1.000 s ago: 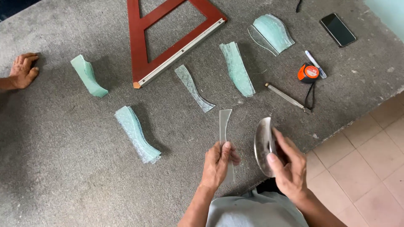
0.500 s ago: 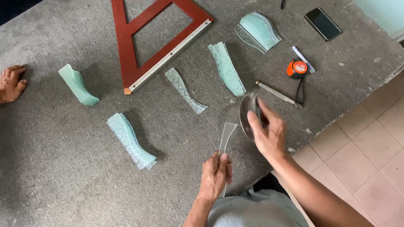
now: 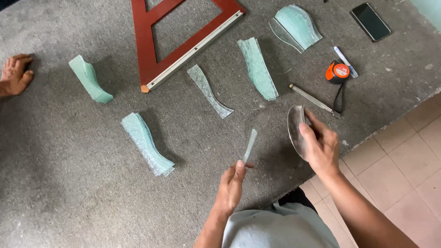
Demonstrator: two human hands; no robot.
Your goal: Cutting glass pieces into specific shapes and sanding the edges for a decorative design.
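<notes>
Glass strip (image 3: pixel 250 144), narrow and clear, pinched at its lower end between thumb and fingertips of left hand (image 3: pixel 231 187), strip standing up off the grey slab (image 3: pixel 55 183) and tilted slightly right. Right hand (image 3: pixel 320 146) closed around a curved glass piece (image 3: pixel 295 131), fingers wrapped over its right edge, thumb on the near face; piece held on edge just above the slab near its front rim. Strip and curved piece near each other, not touching. Slim metal glass cutter (image 3: pixel 312 99) lies just beyond the right hand, and an orange tape measure (image 3: pixel 337 72) with black strap sits past it, a white pen (image 3: pixel 344 60) touching or just beside the tape. Black phone (image 3: pixel 370 21) at far right corner. Stacks of wavy green-tinted glass on the slab: one front left (image 3: pixel 146 143), one far left (image 3: pixel 89 79), one centre back (image 3: pixel 257 68), a fan-shaped stack (image 3: pixel 296 25) at the back right. Single patterned wavy pane (image 3: pixel 209 90) lies flat between the centre stack and the red-brown wooden frame (image 3: pixel 151 50). Another person's hand (image 3: pixel 14 73) rests on the slab at the left edge, well apart. Tiled floor (image 3: pixel 399 151) at right.
</notes>
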